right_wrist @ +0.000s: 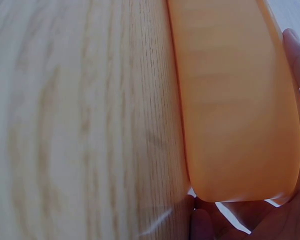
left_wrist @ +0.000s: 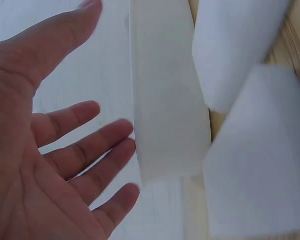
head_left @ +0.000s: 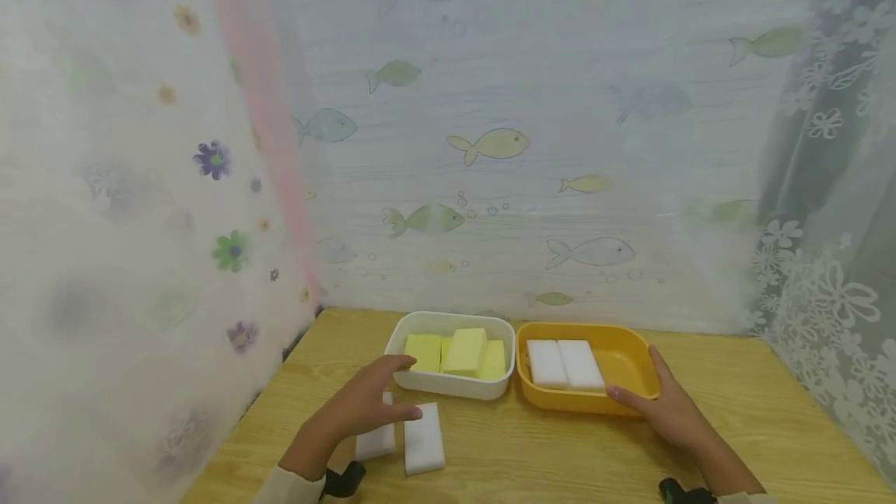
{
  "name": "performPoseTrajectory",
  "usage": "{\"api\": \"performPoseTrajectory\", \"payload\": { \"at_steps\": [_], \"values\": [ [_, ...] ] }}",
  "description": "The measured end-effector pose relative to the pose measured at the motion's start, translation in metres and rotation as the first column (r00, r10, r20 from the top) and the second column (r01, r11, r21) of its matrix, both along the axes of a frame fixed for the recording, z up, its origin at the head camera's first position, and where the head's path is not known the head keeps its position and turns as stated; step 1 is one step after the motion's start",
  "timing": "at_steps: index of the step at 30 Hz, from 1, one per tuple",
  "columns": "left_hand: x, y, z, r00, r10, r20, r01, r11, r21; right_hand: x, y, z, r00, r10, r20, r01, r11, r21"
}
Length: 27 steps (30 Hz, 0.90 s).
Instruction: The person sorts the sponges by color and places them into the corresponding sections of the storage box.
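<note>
My right hand [head_left: 673, 409] grips the right end of an orange plastic tub [head_left: 574, 401], thumb at the front rim and fingers round the end. Two white sponge blocks [head_left: 579, 365] lie side by side in its left half. My left hand [head_left: 364, 404] is held with fingers apart and nothing in it, at the left end of a white tub [head_left: 455, 387]. In the left wrist view its fingertips come up to that tub's wall [left_wrist: 170, 90]; contact is unclear. Several yellow sponge blocks [head_left: 466, 351] fill the white tub. Below the left hand lie two loose white sponges [head_left: 424, 442], one partly hidden.
Both tubs stand side by side on a wood-grain table [head_left: 532, 457]. Behind it hangs a pale curtain [head_left: 490, 177] printed with fish, and flower-patterned curtains [head_left: 210, 255] close off the sides. A dark strap device [head_left: 343, 481] sits at each wrist.
</note>
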<state>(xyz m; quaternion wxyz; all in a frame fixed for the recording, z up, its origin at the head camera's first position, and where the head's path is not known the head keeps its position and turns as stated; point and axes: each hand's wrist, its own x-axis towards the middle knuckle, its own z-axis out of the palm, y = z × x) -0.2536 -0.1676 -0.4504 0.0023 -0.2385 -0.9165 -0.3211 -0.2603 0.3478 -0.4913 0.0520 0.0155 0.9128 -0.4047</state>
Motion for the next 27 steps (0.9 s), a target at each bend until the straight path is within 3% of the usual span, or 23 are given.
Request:
{"api": "performPoseTrajectory", "payload": {
  "at_steps": [6,10,21,27],
  "values": [
    [0.003,-0.030,-0.004,0.998,0.062,0.006,-0.062,0.997,0.053,0.000,-0.001,0.002,1.000,0.001,0.001,-0.001,1.000,-0.007],
    [0.000,-0.048,-0.009,0.993,0.086,0.076,-0.091,0.994,0.057,0.001,-0.001,0.003,1.000,0.006,-0.008,-0.006,1.000,-0.009],
    [-0.005,-0.082,-0.034,0.967,-0.003,0.253,-0.026,0.994,0.108,0.001,-0.003,0.003,1.000,-0.003,0.013,0.003,1.000,-0.010],
    [-0.004,-0.086,-0.041,0.962,-0.042,0.269,0.009,0.992,0.122,0.002,-0.003,0.004,1.000,-0.003,0.014,0.003,1.000,-0.008]
  ]
}}
